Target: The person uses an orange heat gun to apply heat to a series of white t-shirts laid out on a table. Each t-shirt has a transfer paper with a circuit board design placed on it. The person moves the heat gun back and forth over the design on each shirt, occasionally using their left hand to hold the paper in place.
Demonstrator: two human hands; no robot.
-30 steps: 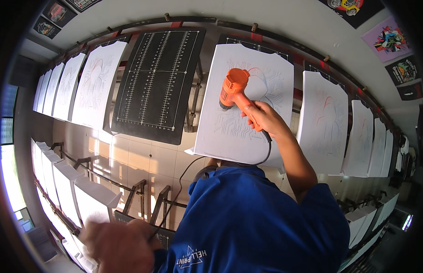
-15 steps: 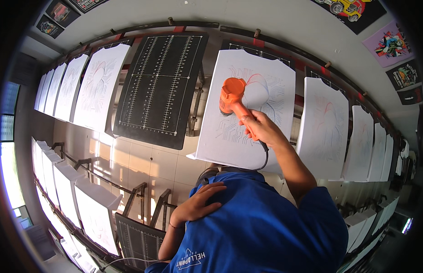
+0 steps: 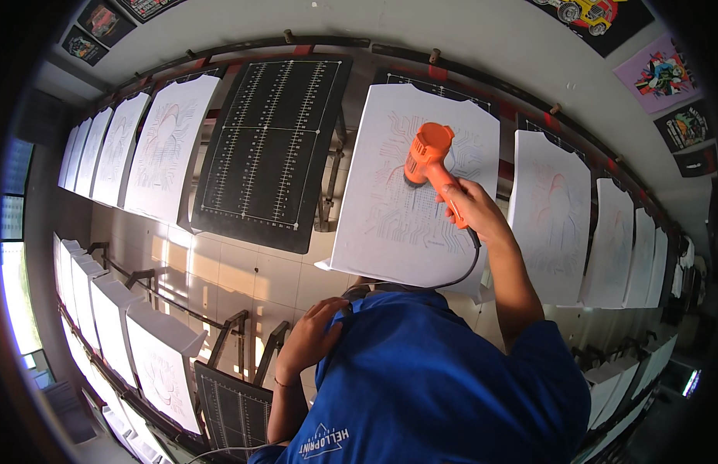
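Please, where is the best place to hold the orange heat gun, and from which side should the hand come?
Probably the long, slim handle, where the right hand already wraps the orange heat gun. Come from the cord end, below the head: the bulky head points at the white printed shirt and is likely hot, so the grip belongs on the handle.

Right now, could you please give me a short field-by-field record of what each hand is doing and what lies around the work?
Right hand: grips the handle of an orange heat gun, nozzle facing the printed white shirt.
Left hand: holds no tool, rests against the blue shirt that the person wears.
Cord: black, curves down from the gun handle.
Left of work: a bare black gridded platen.
Further along: more white printed shirts on platens, both sides.
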